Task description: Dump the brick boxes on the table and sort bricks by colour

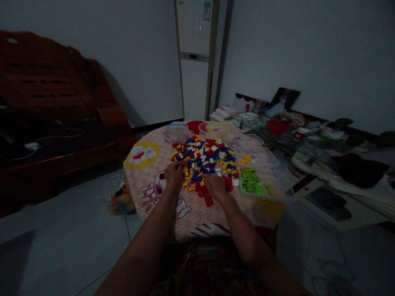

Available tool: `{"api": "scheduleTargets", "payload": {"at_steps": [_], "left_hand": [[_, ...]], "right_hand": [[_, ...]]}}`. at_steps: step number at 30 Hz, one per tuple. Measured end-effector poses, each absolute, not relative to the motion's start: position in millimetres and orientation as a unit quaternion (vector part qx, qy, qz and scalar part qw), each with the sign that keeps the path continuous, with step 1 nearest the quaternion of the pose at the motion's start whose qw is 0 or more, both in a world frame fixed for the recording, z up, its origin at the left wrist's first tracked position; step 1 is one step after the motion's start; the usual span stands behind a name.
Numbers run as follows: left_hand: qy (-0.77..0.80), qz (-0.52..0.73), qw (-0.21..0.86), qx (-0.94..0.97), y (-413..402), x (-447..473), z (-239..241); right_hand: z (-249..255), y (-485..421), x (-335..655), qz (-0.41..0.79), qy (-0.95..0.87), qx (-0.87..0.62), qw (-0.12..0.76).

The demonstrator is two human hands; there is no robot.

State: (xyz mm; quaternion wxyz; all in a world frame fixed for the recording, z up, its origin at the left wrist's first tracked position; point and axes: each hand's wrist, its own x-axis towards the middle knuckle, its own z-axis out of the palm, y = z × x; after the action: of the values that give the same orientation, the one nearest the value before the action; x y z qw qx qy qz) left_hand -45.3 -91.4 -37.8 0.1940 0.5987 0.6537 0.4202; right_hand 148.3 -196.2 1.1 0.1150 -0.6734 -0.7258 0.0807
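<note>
A wide heap of small toy building bricks [200, 154] in red, blue, yellow and white lies on the cloth-covered round table. My left hand [174, 174] rests at the heap's left edge, fingers reaching against the bricks and apart, nothing seen in them. At the near side of the heap is my right hand [216, 187], its fingers bent together among yellow and red bricks; whatever they hold is too small and dark to make out. Right of it stands a clear plastic box [279, 189] with green bricks [251, 181] inside. Behind that box, another clear box [267, 156] holds a few yellow bricks [246, 159].
More clear containers [177, 132] stand along the table's far edge. The pink patterned tablecloth [200, 220] hangs over the near edge. A cluttered glass stand [311, 150] is at the right, a wooden bench [55, 94] at the left. A plastic bag [120, 199] sits on the floor.
</note>
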Motion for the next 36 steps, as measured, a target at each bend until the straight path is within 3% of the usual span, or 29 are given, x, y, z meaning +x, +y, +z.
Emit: {"api": "scheduleTargets", "payload": {"at_steps": [12, 22, 28, 36], "left_hand": [[0.652, 0.416, 0.194, 0.603, -95, -44, -31], [0.653, 0.419, 0.203, 0.598, -93, -45, -36], [0.646, 0.429, 0.203, 0.597, -93, -45, -36], [0.649, 0.431, 0.202, 0.593, -91, -47, -38]], "right_hand": [[-9, -194, 157, 0.129, -0.674, -0.697, 0.208], [3, -191, 185, 0.137, -0.602, -0.667, 0.416], [22, -185, 233, 0.083, -0.524, -0.692, 0.489], [27, -159, 292, 0.025, -0.418, -0.742, 0.523]]}}
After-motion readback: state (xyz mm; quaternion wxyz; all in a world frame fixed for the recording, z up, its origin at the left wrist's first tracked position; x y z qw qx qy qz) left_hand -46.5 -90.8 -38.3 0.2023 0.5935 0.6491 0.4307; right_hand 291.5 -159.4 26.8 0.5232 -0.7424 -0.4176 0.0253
